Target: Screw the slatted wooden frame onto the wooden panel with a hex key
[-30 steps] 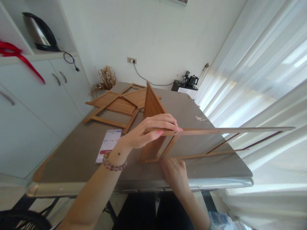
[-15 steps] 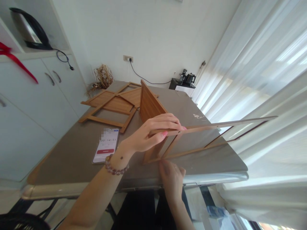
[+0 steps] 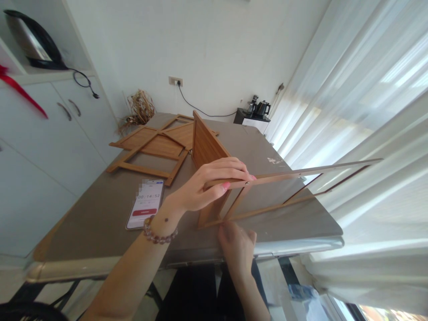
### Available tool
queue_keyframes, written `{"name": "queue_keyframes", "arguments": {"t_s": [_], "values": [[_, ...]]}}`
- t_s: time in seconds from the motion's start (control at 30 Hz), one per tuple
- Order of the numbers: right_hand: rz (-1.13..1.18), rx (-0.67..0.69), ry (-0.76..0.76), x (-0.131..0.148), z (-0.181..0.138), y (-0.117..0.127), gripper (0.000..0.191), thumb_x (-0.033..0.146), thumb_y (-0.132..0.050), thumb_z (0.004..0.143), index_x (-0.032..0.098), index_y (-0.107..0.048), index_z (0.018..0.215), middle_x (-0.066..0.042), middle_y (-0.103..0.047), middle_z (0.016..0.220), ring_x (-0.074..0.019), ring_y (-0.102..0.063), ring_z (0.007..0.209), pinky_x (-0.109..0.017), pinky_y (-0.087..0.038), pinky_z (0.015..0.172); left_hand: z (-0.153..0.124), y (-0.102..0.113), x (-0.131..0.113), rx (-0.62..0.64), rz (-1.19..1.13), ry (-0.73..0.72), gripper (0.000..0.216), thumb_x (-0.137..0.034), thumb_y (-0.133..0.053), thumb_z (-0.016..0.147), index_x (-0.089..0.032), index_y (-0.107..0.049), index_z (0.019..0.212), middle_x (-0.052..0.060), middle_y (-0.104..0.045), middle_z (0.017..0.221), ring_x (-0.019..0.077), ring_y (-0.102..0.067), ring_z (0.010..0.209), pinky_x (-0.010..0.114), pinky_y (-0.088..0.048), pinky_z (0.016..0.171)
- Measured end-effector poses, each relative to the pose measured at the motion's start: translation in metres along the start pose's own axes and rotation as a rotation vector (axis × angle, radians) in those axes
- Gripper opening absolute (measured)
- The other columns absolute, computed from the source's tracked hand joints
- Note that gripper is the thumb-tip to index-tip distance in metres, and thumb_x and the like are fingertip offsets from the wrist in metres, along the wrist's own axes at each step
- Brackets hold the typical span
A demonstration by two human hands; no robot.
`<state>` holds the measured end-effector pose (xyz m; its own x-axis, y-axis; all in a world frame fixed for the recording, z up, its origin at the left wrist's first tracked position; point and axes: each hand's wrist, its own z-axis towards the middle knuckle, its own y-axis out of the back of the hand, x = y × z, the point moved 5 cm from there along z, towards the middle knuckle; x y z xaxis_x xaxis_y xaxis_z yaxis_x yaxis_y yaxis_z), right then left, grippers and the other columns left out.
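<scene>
A wooden frame (image 3: pixel 274 179) stands on its edge, meeting an upright wooden panel (image 3: pixel 209 145) at the near corner. My left hand (image 3: pixel 217 180) wraps over the top rail, thumb on the near side by a small round metal fitting. Below it, my right hand (image 3: pixel 236 243) is closed with its fingertips against the lower rail at that corner. Whatever those fingers pinch is hidden. Beyond and to the left, more slatted wooden panels and frames (image 3: pixel 150 169) lie flat, partly overlapping.
A phone (image 3: pixel 145 205) with a running timer lies left of my forearm on the grey-topped table (image 3: pixel 93 223). Dried stalks (image 3: pixel 140 107) stand at the far left corner. White curtains (image 3: pixel 361 214) hang along the right, close to the frame's far end.
The view has shifted slightly, and the phone's timer has advanced. Both hands keep their places on the wooden frame.
</scene>
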<state>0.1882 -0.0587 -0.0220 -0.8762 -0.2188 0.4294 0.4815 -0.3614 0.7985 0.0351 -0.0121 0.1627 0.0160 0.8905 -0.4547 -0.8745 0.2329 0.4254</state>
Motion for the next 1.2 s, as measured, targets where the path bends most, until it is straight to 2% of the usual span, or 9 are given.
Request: {"name": "queue_keyframes", "arguments": {"t_s": [0.23, 0.4, 0.57, 0.8, 0.9, 1.03, 1.2], "values": [[-0.069, 0.021, -0.034, 0.004, 0.002, -0.002, 0.026, 0.036, -0.048, 0.094, 0.024, -0.066, 0.081, 0.004, -0.062, 0.060, -0.0155, -0.059, 0.059, -0.034, -0.024, 0.079, 0.001, 0.000, -0.001, 0.001, 0.007, -0.005, 0.036, -0.025, -0.038, 0.096, -0.018, -0.066, 0.117, 0.011, -0.069, 0.118, 0.0249, -0.057, 0.119, 0.050, -0.038, 0.112], [-0.035, 0.033, 0.009, 0.001, 0.001, 0.001, 0.024, 0.032, -0.045, 0.095, 0.023, -0.066, 0.084, 0.004, -0.063, 0.062, -0.0151, -0.060, 0.062, -0.033, -0.024, 0.079, 0.001, 0.000, -0.001, 0.013, 0.015, -0.005, 0.036, -0.024, -0.039, 0.095, -0.017, -0.066, 0.118, 0.012, -0.069, 0.119, 0.0247, -0.057, 0.121, 0.048, -0.037, 0.114], [-0.088, 0.008, 0.017, 0.001, 0.001, 0.001, 0.027, 0.040, -0.047, 0.096, 0.024, -0.066, 0.087, 0.003, -0.064, 0.063, -0.0153, -0.059, 0.061, -0.034, -0.024, 0.080, 0.000, 0.000, 0.000, 0.006, 0.016, -0.005, 0.036, -0.025, -0.039, 0.096, -0.018, -0.066, 0.118, 0.011, -0.069, 0.119, 0.0250, -0.057, 0.121, 0.049, -0.038, 0.113], [-0.216, -0.036, 0.048, 0.005, 0.001, -0.003, 0.027, 0.039, -0.045, 0.095, 0.022, -0.059, 0.082, 0.001, -0.065, 0.062, -0.0182, -0.061, 0.059, -0.036, -0.026, 0.079, 0.000, 0.000, 0.000, 0.011, 0.018, -0.002, 0.036, -0.025, -0.039, 0.096, -0.018, -0.066, 0.118, 0.011, -0.069, 0.119, 0.0253, -0.057, 0.121, 0.049, -0.038, 0.112], [-0.215, -0.065, 0.013, 0.004, 0.001, -0.002, 0.024, 0.042, -0.050, 0.092, 0.019, -0.057, 0.093, 0.002, -0.064, 0.058, -0.0195, -0.061, 0.056, -0.036, -0.029, 0.079, 0.000, 0.000, 0.001, 0.009, 0.016, -0.001, 0.036, -0.025, -0.039, 0.095, -0.019, -0.066, 0.118, 0.010, -0.069, 0.119, 0.0252, -0.057, 0.120, 0.049, -0.038, 0.112], [-0.230, -0.041, -0.001, 0.006, 0.004, -0.002, 0.031, 0.039, -0.052, 0.089, 0.016, -0.054, 0.109, 0.002, -0.066, 0.061, -0.0202, -0.062, 0.056, -0.036, -0.030, 0.080, 0.000, 0.000, 0.001, 0.004, 0.004, 0.000, 0.037, -0.025, -0.038, 0.095, -0.018, -0.066, 0.118, 0.011, -0.069, 0.119, 0.0251, -0.057, 0.120, 0.049, -0.038, 0.113], [-0.334, 0.008, 0.064, 0.013, 0.008, -0.007, 0.021, 0.034, -0.049, 0.087, 0.017, -0.058, 0.096, 0.000, -0.066, 0.059, -0.0208, -0.062, 0.055, -0.037, -0.028, 0.078, 0.000, 0.000, 0.001, 0.012, 0.005, 0.003, 0.037, -0.027, -0.038, 0.096, -0.018, -0.066, 0.118, 0.011, -0.069, 0.119, 0.0251, -0.057, 0.119, 0.049, -0.038, 0.113]]}}
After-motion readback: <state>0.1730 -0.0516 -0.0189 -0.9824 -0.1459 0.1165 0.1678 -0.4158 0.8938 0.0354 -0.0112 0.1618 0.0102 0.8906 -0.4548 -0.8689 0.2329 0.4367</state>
